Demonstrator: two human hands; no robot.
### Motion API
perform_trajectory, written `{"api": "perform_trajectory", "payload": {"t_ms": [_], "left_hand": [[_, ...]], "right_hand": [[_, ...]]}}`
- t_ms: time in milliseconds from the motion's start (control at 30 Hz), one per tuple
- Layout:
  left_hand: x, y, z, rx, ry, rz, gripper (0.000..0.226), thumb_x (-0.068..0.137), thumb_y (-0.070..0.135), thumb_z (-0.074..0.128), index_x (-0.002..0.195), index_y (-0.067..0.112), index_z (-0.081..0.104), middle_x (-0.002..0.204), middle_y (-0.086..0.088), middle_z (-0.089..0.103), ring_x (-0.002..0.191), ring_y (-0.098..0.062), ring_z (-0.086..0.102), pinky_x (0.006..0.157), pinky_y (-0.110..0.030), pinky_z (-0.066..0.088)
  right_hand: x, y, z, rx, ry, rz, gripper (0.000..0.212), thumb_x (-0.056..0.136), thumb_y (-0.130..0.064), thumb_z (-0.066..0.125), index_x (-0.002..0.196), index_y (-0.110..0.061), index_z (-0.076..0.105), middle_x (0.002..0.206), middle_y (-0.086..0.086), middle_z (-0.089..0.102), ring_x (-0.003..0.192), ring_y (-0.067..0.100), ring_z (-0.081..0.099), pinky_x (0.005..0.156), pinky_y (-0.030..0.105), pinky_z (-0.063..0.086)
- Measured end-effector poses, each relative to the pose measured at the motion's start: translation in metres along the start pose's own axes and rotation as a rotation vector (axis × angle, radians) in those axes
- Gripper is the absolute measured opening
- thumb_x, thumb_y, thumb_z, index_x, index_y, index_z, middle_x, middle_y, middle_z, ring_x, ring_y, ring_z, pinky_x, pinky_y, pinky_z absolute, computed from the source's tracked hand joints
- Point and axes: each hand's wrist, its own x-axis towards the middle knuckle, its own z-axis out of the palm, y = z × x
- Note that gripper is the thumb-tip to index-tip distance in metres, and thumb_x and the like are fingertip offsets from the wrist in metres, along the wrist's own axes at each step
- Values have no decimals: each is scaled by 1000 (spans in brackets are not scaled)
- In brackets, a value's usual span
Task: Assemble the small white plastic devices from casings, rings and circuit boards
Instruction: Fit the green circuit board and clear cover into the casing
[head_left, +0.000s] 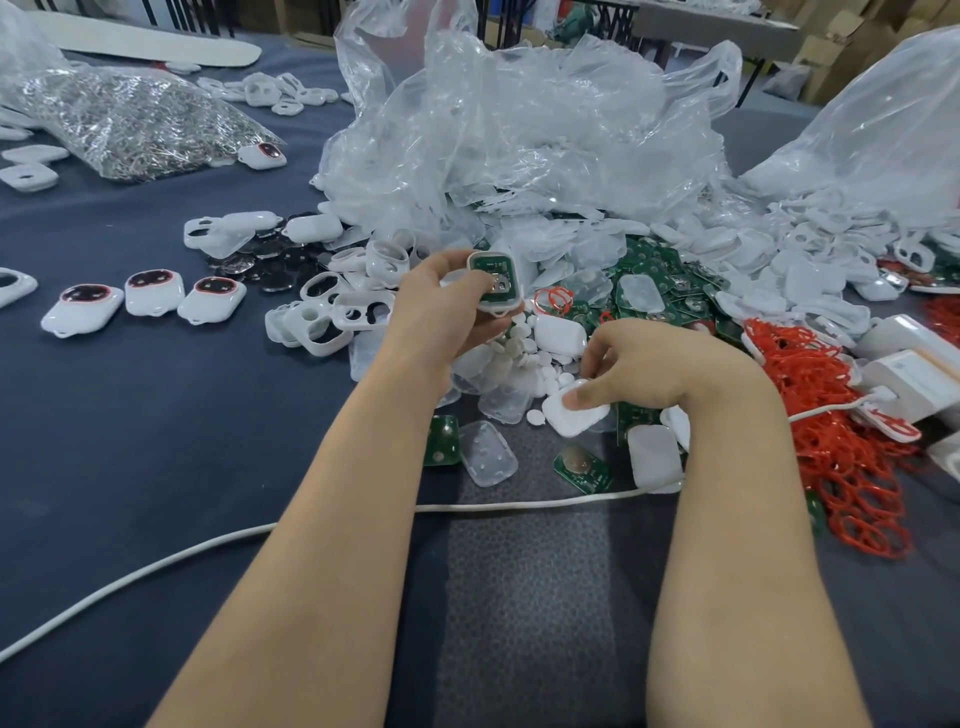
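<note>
The left grip (447, 306) pinches the board-filled casing (493, 283) above the counter (156, 426). Toward the near edge, the right grip (660, 369) seems to pinch a white cover (574, 418), down-right of it.

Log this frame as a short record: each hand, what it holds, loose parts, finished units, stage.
left hand: left hand holds a white plastic casing with a green circuit board seated inside
right hand: right hand pinches a white rounded plastic cover at the pile's near edge
loose parts: heap of red rings at right; crumpled clear plastic bags behind
finished units: three white devices in a row, left
stage: casing not yet closed
</note>
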Motion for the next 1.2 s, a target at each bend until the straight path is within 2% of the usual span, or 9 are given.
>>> {"api": "perform_trajectory", "payload": {"t_ms": [167,300,433,533,633,733,833,1000,1200], "left_hand": [[0,1,1,-26,5,-14,19,96,2,50,112,9,56,114,-22,65,79,-24,72,57,-21,58],[0,1,1,-44,5,-32,19,96,2,50,114,5,56,110,-23,66,82,-26,72,58,-21,58],[0,0,0,-19,-9,-10,17,93,5,57,110,7,57,108,-20,67,85,-24,73,61,-21,59],[0,0,-1,0,-11,10,12,91,4,60,99,13,57,107,-19,67,84,-23,73,66,-23,59],[1,-1,0,15,-7,9,14,91,3,60,102,12,57,108,-19,67,85,-23,73,71,-26,59],[2,-1,0,14,-15,13,22,92,2,58,113,8,55,108,-19,67,84,-24,73,69,-25,60],[2,-3,0,37,-45,7,26,94,2,56,119,9,53,109,-18,67,85,-23,73,69,-25,60],[0,-2,2,48,-50,-32,15,98,6,49,108,13,57,109,-17,67,83,-23,73,67,-26,60],[-4,1,6,16,-85,-95,16,101,11,41,110,10,55,110,-23,66,75,-26,70,61,-28,61]], "right_hand": [[-4,3,-7,55,74,24,36,75,-42,76,87,-12,62,83,0,60,75,16,54,60,26,39],[-4,1,-5,-34,-1,57,51,73,-52,74,90,-3,70,73,3,56,66,17,49,58,28,36],[-2,-11,1,-71,-52,-17,30,77,-43,75,65,-26,53,62,-10,50,57,6,46,49,22,30],[0,-14,2,-47,-45,-109,31,77,-37,76,70,-21,50,67,-5,54,59,11,48,54,25,34],[2,-9,2,90,-17,-198,27,77,-33,76,79,-18,54,69,-5,53,63,15,47,63,29,37],[3,-1,2,335,24,-229,23,79,-30,74,79,-18,55,59,-8,53,55,11,47,59,27,38],[6,5,0,569,228,-226,16,83,-28,72,82,-19,59,48,-10,55,42,3,48,47,18,39],[13,-5,-1,1085,477,-316,11,89,-8,64,88,-18,65,51,-10,58,45,3,49,48,15,43],[25,-15,8,946,515,-335,9,89,-12,64,86,-20,63,71,-4,63,49,-5,50,49,10,40]]}}
